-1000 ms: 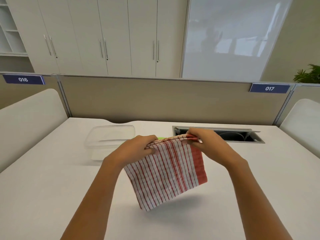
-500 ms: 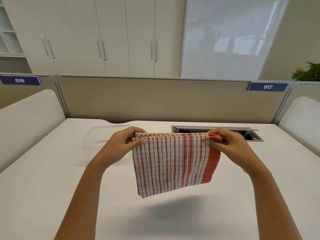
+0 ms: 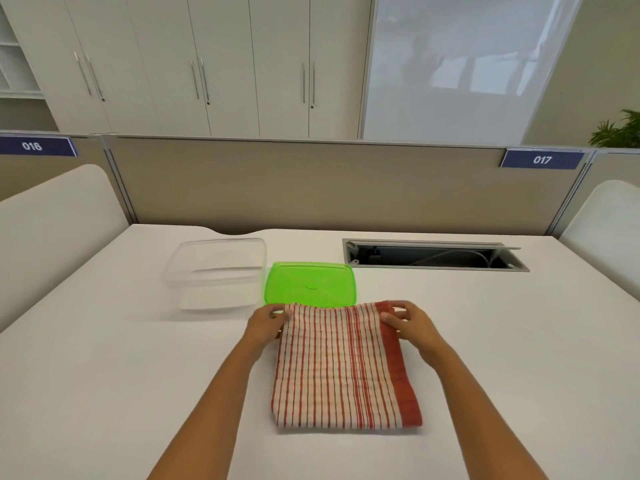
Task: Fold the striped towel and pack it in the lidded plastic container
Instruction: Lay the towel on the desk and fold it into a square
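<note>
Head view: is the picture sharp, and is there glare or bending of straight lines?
Head view: the striped towel and green lid are sharp; the clear container is pale and hard to outline; the whiteboard carries soft reflections; the partition top edge bows from wide-angle distortion.

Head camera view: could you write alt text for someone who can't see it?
Two bare hands, left hand and right hand, pinch the far corners of a folded red-and-white striped towel lying on a white table. Behind it lie a flat green plastic lid and an open clear plastic container.
</note>
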A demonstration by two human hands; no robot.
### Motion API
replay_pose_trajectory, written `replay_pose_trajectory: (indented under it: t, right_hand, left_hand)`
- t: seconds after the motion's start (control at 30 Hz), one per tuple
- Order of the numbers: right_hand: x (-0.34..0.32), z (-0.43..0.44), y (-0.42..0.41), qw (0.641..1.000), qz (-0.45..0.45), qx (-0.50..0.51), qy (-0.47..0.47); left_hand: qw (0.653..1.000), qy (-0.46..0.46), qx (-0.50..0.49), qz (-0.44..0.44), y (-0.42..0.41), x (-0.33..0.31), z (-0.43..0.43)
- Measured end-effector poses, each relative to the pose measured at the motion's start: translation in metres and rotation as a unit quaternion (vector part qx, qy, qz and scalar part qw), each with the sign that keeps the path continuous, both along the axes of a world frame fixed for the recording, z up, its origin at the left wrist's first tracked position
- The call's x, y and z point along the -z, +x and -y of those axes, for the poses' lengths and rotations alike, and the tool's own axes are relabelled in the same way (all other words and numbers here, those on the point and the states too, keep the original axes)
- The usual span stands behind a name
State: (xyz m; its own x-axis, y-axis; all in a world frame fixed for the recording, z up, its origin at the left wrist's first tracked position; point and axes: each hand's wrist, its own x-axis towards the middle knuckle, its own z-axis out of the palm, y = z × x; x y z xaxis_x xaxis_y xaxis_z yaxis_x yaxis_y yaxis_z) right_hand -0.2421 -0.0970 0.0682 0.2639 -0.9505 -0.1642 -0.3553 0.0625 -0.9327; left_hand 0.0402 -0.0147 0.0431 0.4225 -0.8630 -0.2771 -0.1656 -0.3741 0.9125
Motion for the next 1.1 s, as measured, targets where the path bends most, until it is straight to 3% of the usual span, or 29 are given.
replay_pose_trajectory:
  t: [0.33,0.43,0.57,0.63,0.93,1.03,1.1]
  right_hand:
    - [0.022,-0.022,-0.011,0.985,-0.07,-0.055,0.15]
    - [0.026,-0.027,-0.014,0.986,-0.069,-0.049,0.142]
    - [0.026,-0.03,-0.01,0.99,0.002,0.017,0.142]
    - [0.027,-0.031,-0.007,0.989,0.012,0.041,0.142]
    - [0.047,-0.035,-0.002,0.989,-0.031,0.122,0.079]
    - [0.048,-0.04,0.004,0.986,-0.054,0.153,0.034]
    - [0.048,-0.043,0.008,0.985,-0.052,0.166,0.018]
  left_hand:
    - [0.981,0.168,0.086,-0.05,-0.016,-0.008,-0.032]
    - [0.989,0.129,0.057,-0.043,-0.027,-0.003,-0.036]
    - [0.992,0.057,0.011,0.116,-0.045,-0.001,-0.039]
    - [0.989,0.041,0.012,0.138,-0.051,-0.001,-0.039]
    - [0.974,0.03,-0.001,0.223,-0.038,-0.003,-0.049]
    - [0.977,0.028,0.011,0.209,-0.035,0.0,-0.061]
    - [0.988,0.039,0.028,0.147,-0.035,0.0,-0.067]
